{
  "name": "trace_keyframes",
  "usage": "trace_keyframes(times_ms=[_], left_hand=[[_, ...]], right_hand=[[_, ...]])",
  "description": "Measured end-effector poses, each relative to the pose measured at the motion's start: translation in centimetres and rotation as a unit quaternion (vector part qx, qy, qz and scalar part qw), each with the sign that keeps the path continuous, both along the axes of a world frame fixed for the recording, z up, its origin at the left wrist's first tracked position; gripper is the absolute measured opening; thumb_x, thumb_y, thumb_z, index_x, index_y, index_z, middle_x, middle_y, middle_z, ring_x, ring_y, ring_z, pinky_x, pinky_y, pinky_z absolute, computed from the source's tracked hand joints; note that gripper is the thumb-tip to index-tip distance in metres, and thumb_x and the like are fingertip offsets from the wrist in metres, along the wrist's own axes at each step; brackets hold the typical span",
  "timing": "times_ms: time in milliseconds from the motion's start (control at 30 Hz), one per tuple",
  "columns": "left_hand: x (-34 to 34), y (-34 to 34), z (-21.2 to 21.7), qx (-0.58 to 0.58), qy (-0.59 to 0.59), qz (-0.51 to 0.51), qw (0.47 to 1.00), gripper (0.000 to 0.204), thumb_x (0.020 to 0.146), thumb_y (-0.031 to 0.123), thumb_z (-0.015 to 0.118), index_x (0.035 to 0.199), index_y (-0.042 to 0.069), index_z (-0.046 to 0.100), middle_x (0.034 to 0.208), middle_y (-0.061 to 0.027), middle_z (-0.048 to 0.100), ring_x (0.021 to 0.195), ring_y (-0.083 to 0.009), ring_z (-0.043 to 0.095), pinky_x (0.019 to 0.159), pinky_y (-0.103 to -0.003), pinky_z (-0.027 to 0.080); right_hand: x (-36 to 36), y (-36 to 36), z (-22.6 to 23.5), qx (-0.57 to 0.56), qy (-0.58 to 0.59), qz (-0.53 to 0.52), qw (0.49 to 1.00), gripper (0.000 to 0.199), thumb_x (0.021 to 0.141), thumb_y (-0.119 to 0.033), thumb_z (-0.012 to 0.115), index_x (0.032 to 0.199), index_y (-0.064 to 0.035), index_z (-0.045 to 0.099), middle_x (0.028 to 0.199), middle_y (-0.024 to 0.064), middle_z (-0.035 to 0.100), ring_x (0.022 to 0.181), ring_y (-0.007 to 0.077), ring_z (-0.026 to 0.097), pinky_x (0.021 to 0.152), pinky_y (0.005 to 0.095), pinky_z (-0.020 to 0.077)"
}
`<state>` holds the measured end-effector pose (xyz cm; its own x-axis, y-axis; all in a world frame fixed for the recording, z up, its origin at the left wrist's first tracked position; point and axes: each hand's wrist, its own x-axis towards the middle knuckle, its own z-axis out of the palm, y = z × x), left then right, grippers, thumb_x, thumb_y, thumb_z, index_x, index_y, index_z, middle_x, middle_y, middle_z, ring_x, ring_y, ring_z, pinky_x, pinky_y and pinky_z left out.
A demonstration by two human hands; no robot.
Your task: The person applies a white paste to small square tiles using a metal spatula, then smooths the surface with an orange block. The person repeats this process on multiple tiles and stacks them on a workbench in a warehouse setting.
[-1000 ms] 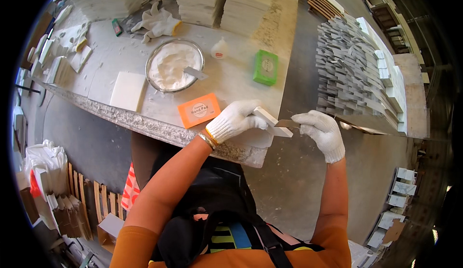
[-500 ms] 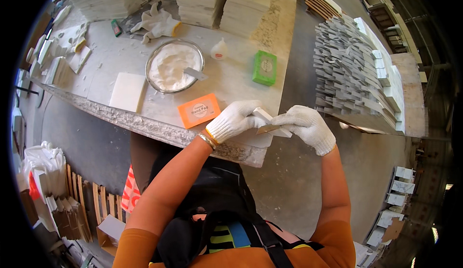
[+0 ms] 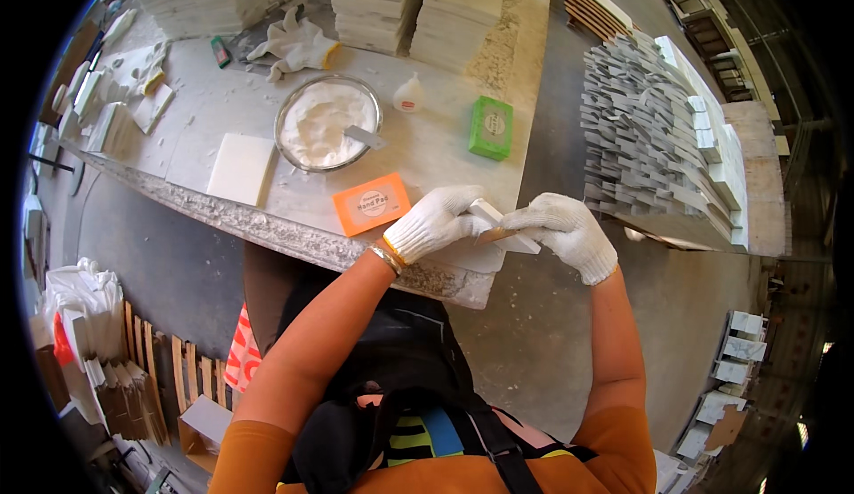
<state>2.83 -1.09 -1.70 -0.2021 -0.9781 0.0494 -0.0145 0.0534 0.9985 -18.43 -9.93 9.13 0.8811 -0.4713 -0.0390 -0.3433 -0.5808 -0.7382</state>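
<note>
At the near right corner of the worktable (image 3: 298, 205), head view, I list the following from my distant post.

Item: left hand (image 3: 438, 222), white knit glove, fingers closed round a white stone piece (image 3: 485, 212). The piece juts out between the two hands at the table's corner; whether it is single or paired, I cannot tell.

Item: right hand (image 3: 569, 234), gloved likewise, pinching a thin blade (image 3: 488, 237). The blade meets or overlaps the stone; contact I cannot confirm.

Item: orange block (image 3: 372, 203), flat, just beside the left hand.

Item: metal bowl (image 3: 311, 168), holding white paste (image 3: 318, 120), with a flat scraper (image 3: 366, 137) resting across its right side.

Item: small white bottle (image 3: 409, 94), upright, right of the bowl.

Item: green block (image 3: 491, 128), near the table's right edge.

Item: white tile (image 3: 240, 168), left of the orange block.

Item: spare glove (image 3: 298, 45), lying behind the bowl.
</note>
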Motion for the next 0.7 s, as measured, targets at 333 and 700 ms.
trace_keyframes(times_ms=[333, 700], left_hand=[[0.2, -0.1, -0.1, -0.050, -0.041, -0.003, 0.998, 0.014, 0.090, 0.007, 0.067, 0.102, 0.001, 0.068, 0.093, -0.0071, 0.070, 0.087, -0.0136, 0.063, 0.082, -0.031, 0.051], [0.2, 0.3, 0.2, 0.027, -0.026, -0.009, 0.999, 0.026, 0.087, 0.017, 0.077, 0.105, 0.001, 0.068, 0.093, -0.0048, 0.071, 0.087, -0.0118, 0.062, 0.083, -0.030, 0.051]], right_hand=[[1.5, -0.5, -0.4, -0.025, -0.020, -0.002, 0.999, 0.033, 0.078, -0.003, 0.072, 0.108, -0.0149, 0.079, 0.087, 0.0040, 0.070, 0.078, 0.0234, 0.062, 0.074, 0.0339, 0.0516], [-8.6, 4.6, 1.0, 0.188, -0.046, -0.252, 0.948, 0.040, 0.087, -0.004, 0.073, 0.128, -0.0061, 0.069, 0.086, 0.0037, 0.070, 0.076, 0.0110, 0.063, 0.074, 0.0268, 0.0520]])
